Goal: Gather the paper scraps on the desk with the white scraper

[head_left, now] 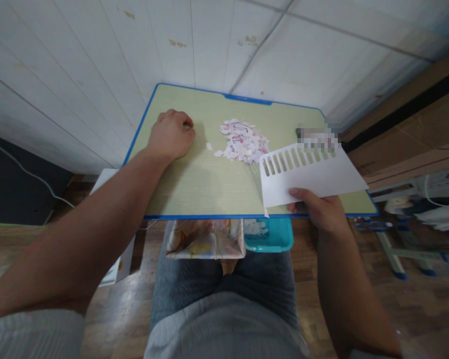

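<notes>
My right hand (316,209) grips the lower edge of a flat white sheet (318,177), thumb on top. A row of long slots runs along the sheet's far side, and it is held over the right part of the table. Just left of the sheet lies a heap of small white and pinkish paper scraps (245,142), with a few loose scraps to its left. My left hand (172,133) rests on the table left of the heap, apart from it, with its fingers curled in. Whatever those fingers may hold is hidden.
The small table (194,194) has a blue rim and stands against a white panelled wall. Below its front edge are a patterned bin (205,244) and a turquoise basket (269,239) with white scraps inside. Cardboard boxes (415,124) stand on the right. A blurred item lies behind the sheet.
</notes>
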`<state>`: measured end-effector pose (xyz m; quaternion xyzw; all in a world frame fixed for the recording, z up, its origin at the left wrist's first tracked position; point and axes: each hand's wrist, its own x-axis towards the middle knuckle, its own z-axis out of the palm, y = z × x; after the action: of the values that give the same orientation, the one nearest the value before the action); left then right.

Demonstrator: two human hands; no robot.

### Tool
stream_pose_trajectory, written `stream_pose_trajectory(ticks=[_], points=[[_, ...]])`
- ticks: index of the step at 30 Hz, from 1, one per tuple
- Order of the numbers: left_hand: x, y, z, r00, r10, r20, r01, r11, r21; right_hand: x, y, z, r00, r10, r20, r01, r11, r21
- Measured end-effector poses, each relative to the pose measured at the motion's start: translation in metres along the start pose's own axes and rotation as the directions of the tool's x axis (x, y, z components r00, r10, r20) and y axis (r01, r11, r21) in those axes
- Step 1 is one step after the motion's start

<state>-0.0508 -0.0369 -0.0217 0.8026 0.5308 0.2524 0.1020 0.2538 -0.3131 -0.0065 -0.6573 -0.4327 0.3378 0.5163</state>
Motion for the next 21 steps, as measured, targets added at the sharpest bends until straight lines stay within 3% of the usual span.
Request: stream_pose_trajectory(ticks=[8, 17, 21], points=[[-0.001, 0.001, -0.001, 0.999, -0.02, 0.027, 0.021, 0.998, -0.06, 0.003, 0.007, -0.006, 0.998, -0.008, 0.061, 0.003, 0.997, 0.076], [-0.004, 0.009, -0.007, 0.999, -0.027, 0.041, 0.026, 1.0, 0.009, 0.004, 0.018, -0.007, 0.999, -0.05, 0.011, 0.048, 0.993, 0.109], [-0.002, 0.004, -0.002, 1.0, -0.005, 0.001, 0.005, 1.0, 0.01, 0.012, 0.016, 0.0, 0.992, -0.073, -0.104, 0.083, 0.992, 0.095]])
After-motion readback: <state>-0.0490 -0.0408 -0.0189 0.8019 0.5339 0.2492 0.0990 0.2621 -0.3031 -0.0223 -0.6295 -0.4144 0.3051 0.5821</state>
